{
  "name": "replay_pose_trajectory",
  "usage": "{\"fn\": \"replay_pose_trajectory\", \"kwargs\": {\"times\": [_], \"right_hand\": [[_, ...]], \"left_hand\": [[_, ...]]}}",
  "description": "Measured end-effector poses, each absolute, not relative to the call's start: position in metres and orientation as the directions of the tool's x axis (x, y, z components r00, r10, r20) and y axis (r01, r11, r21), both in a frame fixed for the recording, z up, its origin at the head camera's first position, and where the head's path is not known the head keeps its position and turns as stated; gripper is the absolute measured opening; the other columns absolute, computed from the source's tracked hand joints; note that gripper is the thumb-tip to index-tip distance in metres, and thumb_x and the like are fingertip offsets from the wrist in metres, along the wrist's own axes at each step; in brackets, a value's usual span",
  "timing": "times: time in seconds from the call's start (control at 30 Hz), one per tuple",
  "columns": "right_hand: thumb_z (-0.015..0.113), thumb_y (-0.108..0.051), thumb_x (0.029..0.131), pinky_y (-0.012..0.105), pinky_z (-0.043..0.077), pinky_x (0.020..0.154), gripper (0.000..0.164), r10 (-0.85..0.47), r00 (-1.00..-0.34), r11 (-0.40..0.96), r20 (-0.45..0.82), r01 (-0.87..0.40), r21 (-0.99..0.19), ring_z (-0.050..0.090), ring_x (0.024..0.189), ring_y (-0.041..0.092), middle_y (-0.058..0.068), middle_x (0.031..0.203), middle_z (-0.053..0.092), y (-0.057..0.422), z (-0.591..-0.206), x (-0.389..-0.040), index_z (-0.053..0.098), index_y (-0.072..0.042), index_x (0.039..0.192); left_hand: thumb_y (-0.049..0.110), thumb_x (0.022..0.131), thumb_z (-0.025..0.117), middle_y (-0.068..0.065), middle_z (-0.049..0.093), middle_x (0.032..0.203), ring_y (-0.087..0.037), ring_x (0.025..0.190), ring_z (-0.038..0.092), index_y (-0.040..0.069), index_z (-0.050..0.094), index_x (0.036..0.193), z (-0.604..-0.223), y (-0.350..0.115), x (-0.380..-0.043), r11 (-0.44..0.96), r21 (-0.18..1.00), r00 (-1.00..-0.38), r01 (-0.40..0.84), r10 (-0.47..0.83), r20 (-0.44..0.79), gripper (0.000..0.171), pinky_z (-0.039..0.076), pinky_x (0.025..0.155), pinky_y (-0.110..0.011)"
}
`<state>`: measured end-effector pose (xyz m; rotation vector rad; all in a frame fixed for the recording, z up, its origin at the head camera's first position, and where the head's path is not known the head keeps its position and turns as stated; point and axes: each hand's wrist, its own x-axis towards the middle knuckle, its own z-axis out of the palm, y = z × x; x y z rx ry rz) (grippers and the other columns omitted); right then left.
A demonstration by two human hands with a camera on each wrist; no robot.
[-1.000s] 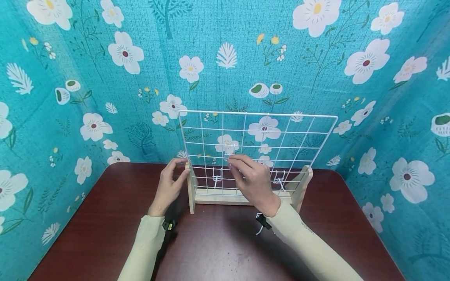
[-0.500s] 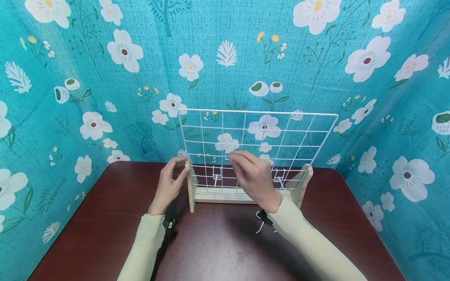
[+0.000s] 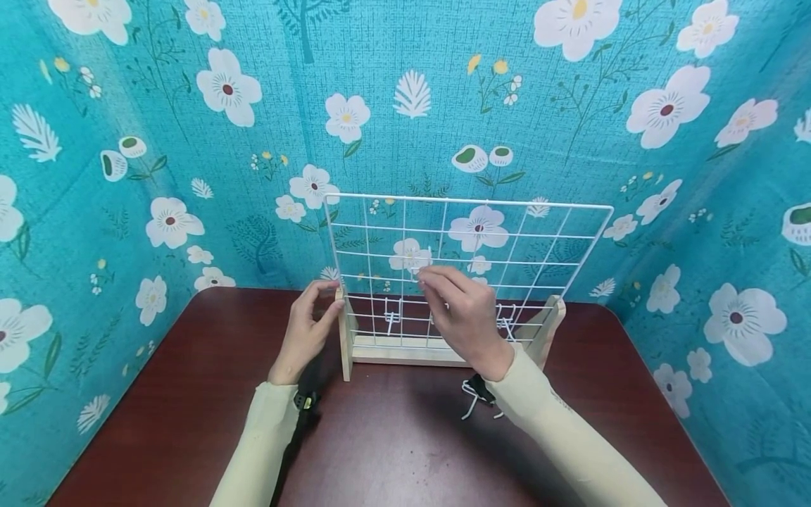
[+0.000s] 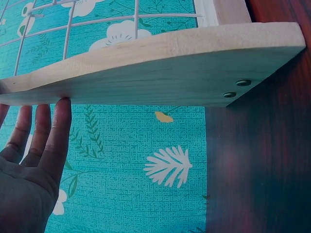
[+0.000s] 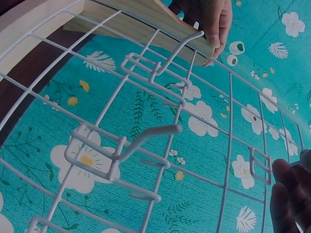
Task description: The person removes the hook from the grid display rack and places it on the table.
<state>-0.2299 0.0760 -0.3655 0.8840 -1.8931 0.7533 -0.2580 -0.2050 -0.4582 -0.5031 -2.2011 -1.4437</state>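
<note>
A white wire grid panel (image 3: 469, 201) stands in a pale wooden stand (image 3: 405, 355). My left hand (image 3: 304, 331) grips the stand's left wooden side (image 3: 346, 345), its fingertips on the back edge in the left wrist view. With thumb and fingertips, my right hand (image 3: 465, 310) pinches a small white wire hook (image 5: 251, 162) at the grid's middle; whether it is seated on a bar I cannot tell. Lower on the grid hang a left hook (image 3: 392, 315) and a right hook (image 3: 505, 320); another between them is mostly hidden by my right hand.
The stand is on a dark red-brown table (image 3: 374, 451). White bent wires (image 3: 470, 407) show beneath my right wrist, partly hidden. A turquoise flowered curtain (image 3: 266, 134) surrounds the table at the back and sides.
My right hand has shifted slightly to the right along the grid, with the pinched hook. My left hand keeps its place on the wooden side.
</note>
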Motion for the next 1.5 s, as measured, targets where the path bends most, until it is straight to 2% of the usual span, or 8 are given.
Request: {"fn": "replay_pose_trajectory", "kwargs": {"times": [0.23,0.37,0.6,0.77,0.97,1.1,1.3,1.5], "right_hand": [[0.074,-0.002,0.094,0.038,0.064,0.075,0.010,-0.274,-0.307,0.531,0.911,-0.838,-0.123,0.079,0.088,0.025,0.013,0.099,0.080,0.078,-0.364,-0.222,0.079,-0.001,0.103],[0.075,-0.002,0.092,0.039,0.064,0.073,0.010,-0.282,-0.274,0.524,0.920,-0.847,-0.091,0.079,0.085,0.026,0.014,0.098,0.080,0.080,-0.365,-0.217,0.080,-0.001,0.101],[0.064,-0.016,0.104,0.037,0.063,0.068,0.021,-0.301,-0.247,0.529,0.921,-0.847,-0.054,0.079,0.082,0.024,0.012,0.096,0.080,0.085,-0.371,-0.206,0.080,-0.002,0.101],[0.067,-0.014,0.102,0.036,0.063,0.069,0.017,-0.314,-0.254,0.538,0.915,-0.841,-0.049,0.079,0.082,0.024,0.012,0.097,0.081,0.089,-0.374,-0.197,0.080,-0.003,0.101],[0.063,-0.018,0.105,0.036,0.063,0.068,0.023,-0.316,-0.235,0.528,0.919,-0.849,-0.035,0.079,0.081,0.023,0.011,0.096,0.081,0.092,-0.377,-0.192,0.080,-0.003,0.099],[0.065,-0.016,0.104,0.036,0.063,0.068,0.020,-0.320,-0.229,0.527,0.919,-0.850,-0.029,0.079,0.081,0.022,0.011,0.096,0.081,0.094,-0.381,-0.189,0.080,-0.004,0.098],[0.062,-0.018,0.106,0.036,0.063,0.068,0.025,-0.325,-0.214,0.528,0.921,-0.849,-0.011,0.079,0.080,0.022,0.010,0.095,0.081,0.096,-0.386,-0.185,0.080,-0.005,0.097],[0.061,-0.016,0.106,0.035,0.062,0.065,0.024,-0.326,-0.208,0.523,0.922,-0.852,-0.007,0.079,0.078,0.022,0.011,0.094,0.081,0.099,-0.391,-0.181,0.081,-0.005,0.097]], "left_hand": [[0.009,0.101,0.068,-0.012,0.070,0.124,-0.027,0.111,0.069,0.001,0.064,0.130,-0.458,-0.204,-0.257,0.377,0.754,-0.826,0.537,0.054,0.561,0.030,0.059,0.081,-0.021],[0.008,0.101,0.068,-0.010,0.070,0.123,-0.024,0.109,0.069,0.003,0.065,0.130,-0.459,-0.204,-0.258,0.378,0.752,-0.823,0.540,0.051,0.566,0.030,0.058,0.080,-0.021],[0.006,0.100,0.069,-0.010,0.071,0.120,-0.014,0.105,0.068,0.007,0.066,0.128,-0.459,-0.203,-0.257,0.364,0.760,-0.824,0.538,0.038,0.565,0.028,0.056,0.077,-0.014],[0.000,0.098,0.069,-0.017,0.070,0.118,-0.001,0.102,0.064,0.001,0.065,0.127,-0.458,-0.202,-0.257,0.384,0.758,-0.827,0.528,0.026,0.562,0.029,0.058,0.075,-0.022],[0.001,0.100,0.066,-0.020,0.070,0.115,0.000,0.097,0.064,-0.004,0.064,0.126,-0.437,-0.194,-0.241,0.397,0.745,-0.820,0.535,0.033,0.571,0.027,0.059,0.075,-0.026],[0.002,0.100,0.067,-0.020,0.070,0.116,0.004,0.097,0.062,-0.003,0.064,0.126,-0.434,-0.193,-0.238,0.381,0.759,-0.827,0.528,0.027,0.562,0.027,0.058,0.074,-0.023],[0.000,0.100,0.066,-0.021,0.069,0.116,-0.003,0.100,0.066,-0.004,0.064,0.126,-0.433,-0.192,-0.236,0.357,0.764,-0.825,0.537,0.030,0.565,0.027,0.052,0.075,-0.010],[-0.004,0.098,0.066,-0.023,0.069,0.114,0.002,0.098,0.063,-0.006,0.064,0.125,-0.436,-0.193,-0.239,0.356,0.765,-0.825,0.537,0.029,0.565,0.027,0.051,0.075,-0.009]]}}
